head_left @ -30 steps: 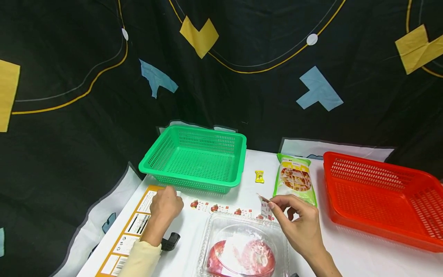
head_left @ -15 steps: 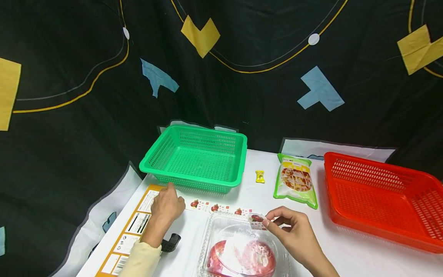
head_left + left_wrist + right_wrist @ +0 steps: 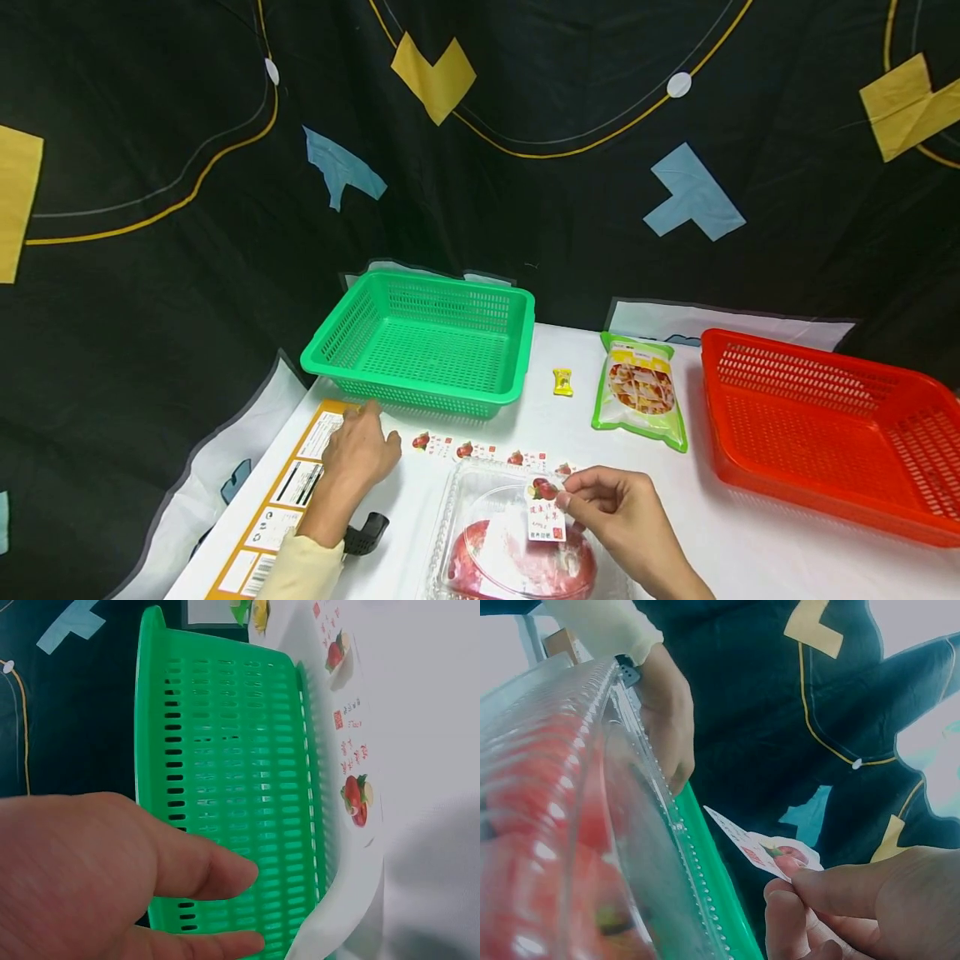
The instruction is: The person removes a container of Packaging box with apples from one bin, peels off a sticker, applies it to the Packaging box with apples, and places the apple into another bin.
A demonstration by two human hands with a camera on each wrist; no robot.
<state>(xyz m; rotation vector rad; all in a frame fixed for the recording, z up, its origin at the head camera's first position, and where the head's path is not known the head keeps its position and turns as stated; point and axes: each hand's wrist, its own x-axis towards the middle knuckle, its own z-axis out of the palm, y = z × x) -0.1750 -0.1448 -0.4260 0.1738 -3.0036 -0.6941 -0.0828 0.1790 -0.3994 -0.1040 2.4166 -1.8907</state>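
Note:
My right hand [image 3: 628, 521] pinches a small white sticker [image 3: 546, 517] with a red fruit picture by its edge, between thumb and fingers. The sticker hangs just above a clear plastic clamshell box [image 3: 459, 504] holding red fruits [image 3: 471, 557]; the right wrist view shows a gap between sticker [image 3: 754, 851] and lid. Beyond the box lies a strip of such stickers [image 3: 487, 452]. At the strip's left end, in front of the green basket [image 3: 517, 367], is my left hand [image 3: 362, 448]. In the left wrist view its thumb and finger stand apart, beside the curling strip [image 3: 352, 847].
A red basket [image 3: 817, 425] stands on the right. Between the baskets lie a green-and-white food packet [image 3: 641, 392] and a small yellow wrapped piece [image 3: 562, 382]. An orange-edged printed sheet [image 3: 288, 492] runs along the table's left side. A black curtain [image 3: 525, 225] hangs behind.
My right hand has brought the sticker nearer, over the box, and turned its printed face up. My left hand's fingers have loosened from a curled pose, staying in about the same place.

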